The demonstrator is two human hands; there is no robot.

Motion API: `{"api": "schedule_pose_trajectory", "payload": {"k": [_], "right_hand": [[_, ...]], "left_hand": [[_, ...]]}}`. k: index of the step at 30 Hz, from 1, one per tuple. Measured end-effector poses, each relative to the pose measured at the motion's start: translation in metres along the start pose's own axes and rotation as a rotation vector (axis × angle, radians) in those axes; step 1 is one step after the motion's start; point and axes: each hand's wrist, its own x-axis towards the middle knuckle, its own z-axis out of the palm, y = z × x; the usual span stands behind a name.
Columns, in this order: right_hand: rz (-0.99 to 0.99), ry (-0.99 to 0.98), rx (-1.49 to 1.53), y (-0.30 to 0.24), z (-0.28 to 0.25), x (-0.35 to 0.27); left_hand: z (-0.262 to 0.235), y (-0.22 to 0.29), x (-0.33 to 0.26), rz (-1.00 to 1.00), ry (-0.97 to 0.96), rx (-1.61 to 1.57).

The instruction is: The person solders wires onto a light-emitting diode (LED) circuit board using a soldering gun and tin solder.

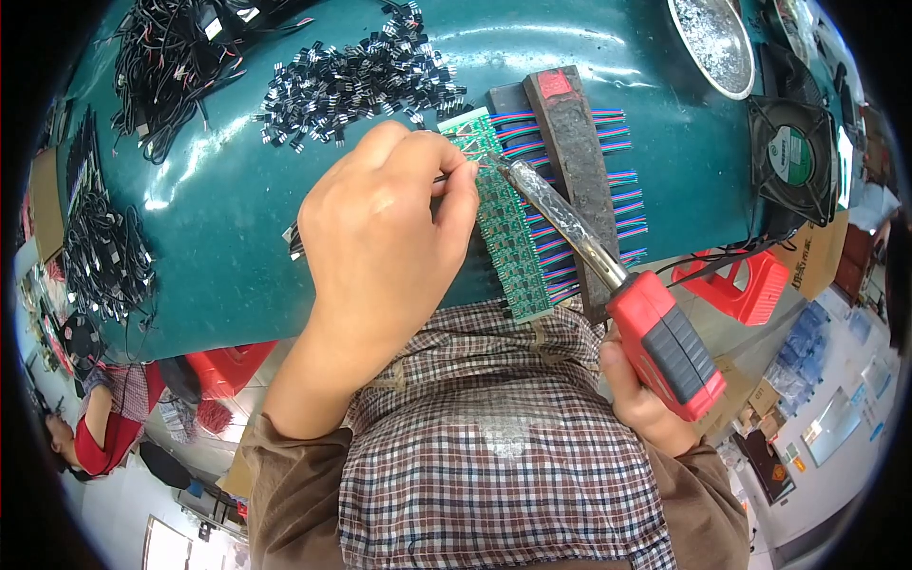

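My left hand [380, 204] is closed in a pinch at the far end of a green circuit board panel [513, 233]. Between its thumb and forefinger is a thin wire, mostly hidden by the fingers. A red and black soldering iron [670, 347] is gripped in my right hand [641, 394]. Its long metal barrel slants up to the left, the tip [499, 161] at the panel close to my left fingertips. Rows of coloured wires [622, 180] run from the panel's right side beneath a dark, worn bar [579, 161] with a red patch.
Small black connectors [356, 85] lie heaped beyond my left hand. Bundles of black cables [171, 66] fill the table's left side. A metal bowl [712, 43] and a black fan [793, 157] stand at the right. Another person [104, 432] sits at far left.
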Motion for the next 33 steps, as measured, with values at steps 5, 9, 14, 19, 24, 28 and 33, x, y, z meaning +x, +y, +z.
{"api": "schedule_pose_trajectory", "payload": {"k": [5, 9, 14, 19, 24, 28, 33], "right_hand": [[-0.006, -0.016, -0.018, -0.001, -0.001, 0.003], [-0.017, -0.012, -0.017, 0.001, -0.001, 0.001], [0.087, 0.032, 0.088, 0.003, -0.002, -0.007], [0.068, -0.017, 0.058, 0.005, -0.005, -0.009], [0.082, -0.005, 0.064, 0.002, -0.004, -0.008], [0.084, 0.006, 0.043, 0.003, -0.004, -0.012], [0.160, 0.013, 0.083, 0.003, -0.006, -0.018]], "left_hand": [[0.001, 0.000, 0.000, 0.003, 0.011, 0.001], [0.000, 0.000, 0.000, -0.002, 0.004, 0.007], [0.001, -0.001, -0.001, -0.006, 0.007, -0.005], [0.001, 0.000, 0.000, -0.011, 0.009, -0.003], [0.001, -0.001, -0.001, -0.008, 0.008, -0.018], [0.000, -0.001, -0.001, -0.010, 0.004, -0.017], [-0.001, 0.001, 0.000, -0.011, 0.000, -0.033]]}}
